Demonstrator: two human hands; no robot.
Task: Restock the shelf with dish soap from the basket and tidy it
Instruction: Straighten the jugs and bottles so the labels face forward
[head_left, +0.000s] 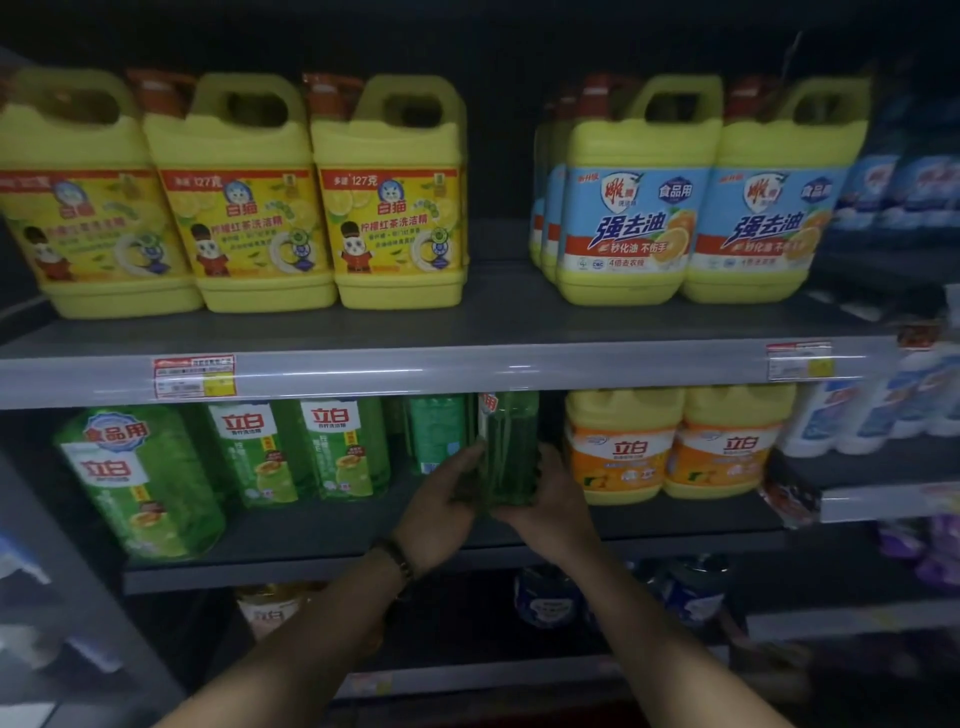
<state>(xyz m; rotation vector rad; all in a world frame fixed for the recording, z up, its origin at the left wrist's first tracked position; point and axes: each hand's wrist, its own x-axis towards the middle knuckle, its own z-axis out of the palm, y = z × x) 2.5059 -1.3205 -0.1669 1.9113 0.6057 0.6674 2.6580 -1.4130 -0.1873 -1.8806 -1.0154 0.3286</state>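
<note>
My left hand and my right hand are both wrapped round the lower half of a green dish soap bottle, one on each side, fingers curled against its flanks. The bottle is upright at the middle shelf, its narrow edge turned towards me, in the gap between the row of green bottles on my left and the orange jugs on my right. Its top is hidden behind the price rail above, and I cannot tell whether its base sits on the board or just clear of it.

I judge it full, so fairly heavy for its slim shape, with the liquid free to slosh. The clear plastic looks smooth and likely slippery, and the walls should give a little under a hard squeeze. Low down on the two broad faces seems the best hold, firm but not crushing, with a finger ready under the base if I lift it. It is tall and narrow, so I expect it to tip easily against its neighbours
</note>
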